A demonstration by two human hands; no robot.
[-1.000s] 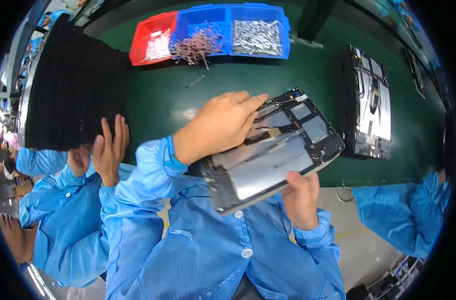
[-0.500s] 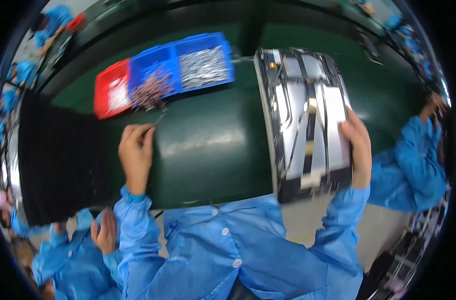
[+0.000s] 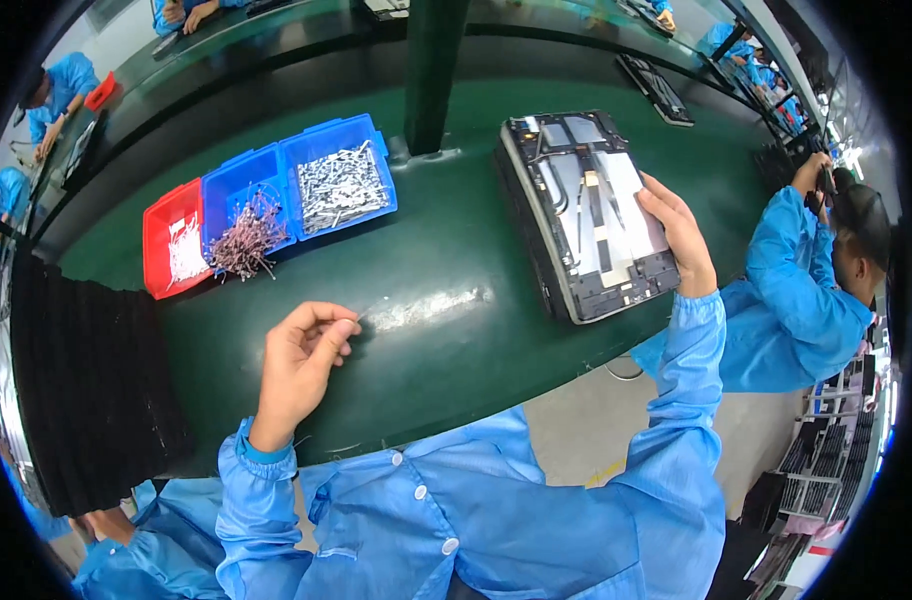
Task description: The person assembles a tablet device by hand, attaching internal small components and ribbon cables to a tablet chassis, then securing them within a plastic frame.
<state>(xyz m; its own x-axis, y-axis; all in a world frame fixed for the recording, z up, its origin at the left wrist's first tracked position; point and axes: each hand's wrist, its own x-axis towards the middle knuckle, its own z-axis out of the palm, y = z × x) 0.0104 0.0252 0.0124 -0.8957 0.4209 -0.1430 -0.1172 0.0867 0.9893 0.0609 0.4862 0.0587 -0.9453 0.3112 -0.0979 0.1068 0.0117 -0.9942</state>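
Over the green bench my left hand [image 3: 304, 362] is closed in a pinch, thumb against forefinger. A thin, wire-like piece sticks out a little at the fingertips; most of it is hidden. My right hand [image 3: 682, 238] grips the right edge of an opened flat electronic device [image 3: 616, 215], thumb on top. Its black frame, silver plates and dark cables face up, and it lies on a stack of similar flat units. Left of it stand a blue bin [image 3: 388, 165] of small silvery pieces, another blue bin with tangled pinkish-brown wires [image 3: 246, 240], and a red bin [image 3: 158, 262] of white strips.
A black stack of sheet-like material [image 3: 91, 370] stands at the bench's left end. A dark green post [image 3: 434, 80] rises behind the bins. Another flat device [image 3: 656, 90] lies at the far right. A co-worker in blue [image 3: 806, 290] sits to the right; others work around.
The view has shifted. My left hand has come away from the wire bin toward me and to the right, still pinching. My right hand stays on the device, which now lies straighter on its stack.
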